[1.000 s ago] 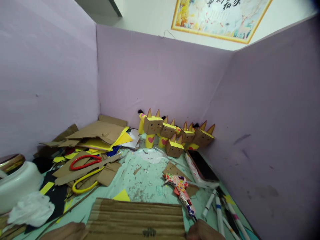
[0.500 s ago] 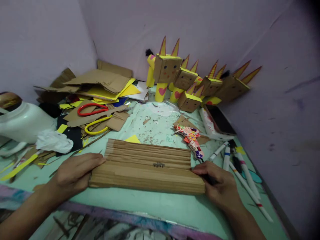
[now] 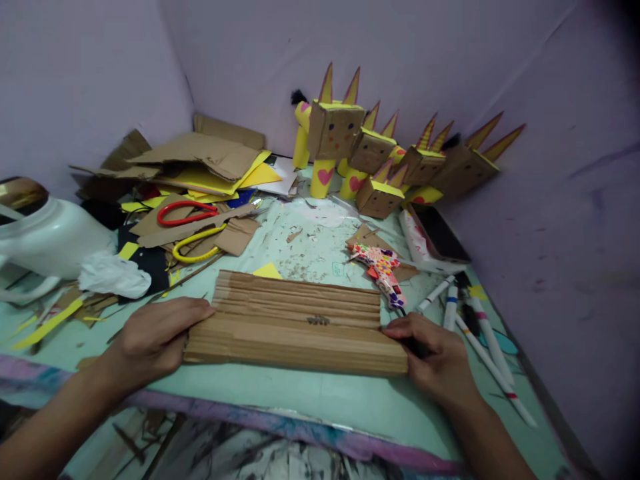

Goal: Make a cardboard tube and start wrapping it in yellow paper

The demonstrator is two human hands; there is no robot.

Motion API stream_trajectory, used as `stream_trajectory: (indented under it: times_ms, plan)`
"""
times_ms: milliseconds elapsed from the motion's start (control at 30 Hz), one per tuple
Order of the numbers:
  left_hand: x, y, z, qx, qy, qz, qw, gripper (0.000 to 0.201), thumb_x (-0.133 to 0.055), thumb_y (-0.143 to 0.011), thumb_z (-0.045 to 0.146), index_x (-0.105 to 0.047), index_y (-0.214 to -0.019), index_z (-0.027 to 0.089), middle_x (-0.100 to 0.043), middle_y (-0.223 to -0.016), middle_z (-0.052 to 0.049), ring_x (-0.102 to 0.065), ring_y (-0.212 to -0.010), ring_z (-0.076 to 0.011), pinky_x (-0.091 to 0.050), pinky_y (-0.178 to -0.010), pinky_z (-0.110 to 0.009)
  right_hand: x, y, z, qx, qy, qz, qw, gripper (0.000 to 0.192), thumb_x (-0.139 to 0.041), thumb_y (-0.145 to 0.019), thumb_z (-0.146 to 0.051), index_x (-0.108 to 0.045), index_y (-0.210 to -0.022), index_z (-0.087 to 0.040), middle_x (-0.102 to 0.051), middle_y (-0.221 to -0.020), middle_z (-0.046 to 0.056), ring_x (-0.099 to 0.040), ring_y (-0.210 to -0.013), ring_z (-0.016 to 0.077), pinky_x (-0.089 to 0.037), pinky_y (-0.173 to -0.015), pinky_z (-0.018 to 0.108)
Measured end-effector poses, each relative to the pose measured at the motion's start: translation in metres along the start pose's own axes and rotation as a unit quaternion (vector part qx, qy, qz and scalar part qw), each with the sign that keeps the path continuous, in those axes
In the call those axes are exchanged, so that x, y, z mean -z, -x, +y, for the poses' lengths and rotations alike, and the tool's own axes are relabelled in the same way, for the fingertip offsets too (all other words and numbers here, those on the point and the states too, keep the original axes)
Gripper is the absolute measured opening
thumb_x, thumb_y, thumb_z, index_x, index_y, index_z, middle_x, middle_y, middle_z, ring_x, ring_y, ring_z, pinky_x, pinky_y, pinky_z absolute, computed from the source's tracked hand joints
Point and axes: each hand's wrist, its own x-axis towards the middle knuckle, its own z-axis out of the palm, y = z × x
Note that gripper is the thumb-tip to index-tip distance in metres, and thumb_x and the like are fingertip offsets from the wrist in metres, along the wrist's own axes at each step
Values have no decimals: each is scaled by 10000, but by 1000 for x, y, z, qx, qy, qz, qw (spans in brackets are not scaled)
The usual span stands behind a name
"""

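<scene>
Corrugated cardboard (image 3: 295,323) between both hands

red scissors (image 3: 186,214), glue gun (image 3: 383,270), cardboard figures (image 3: 380,160)

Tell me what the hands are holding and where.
Corrugated cardboard piece, flat on the table: left hand at its left end, right hand at its right end.

The white jug (image 3: 45,240) is cut off by the left edge.
</scene>
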Motion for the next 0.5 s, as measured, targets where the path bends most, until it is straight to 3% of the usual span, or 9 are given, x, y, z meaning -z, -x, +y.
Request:
stream_trajectory:
  times_ms: [233,500]
  plan:
    - [0,-3,1,0,13,6,1000,324,-457,-802,4,-623,-996,204,-725,-905,0,-677,-857,-85,-511,-793,-160,1,-1,-1,10,24,5,1000,172,-571,-749,-84,-681,-775,-213,-713,-718,22,-687,-645,154,-546,-581,236]
    - [-2,6,-2,41,1,18,999,383,-463,-812,41,-627,-1024,314,-729,-930,73,-681,-814,-77,-515,-781,-165,0,-3,-2,5,24,18,1000,158,-569,-753,-112,-686,-754,-219,-719,-703,24,-696,-634,166,-564,-572,241]
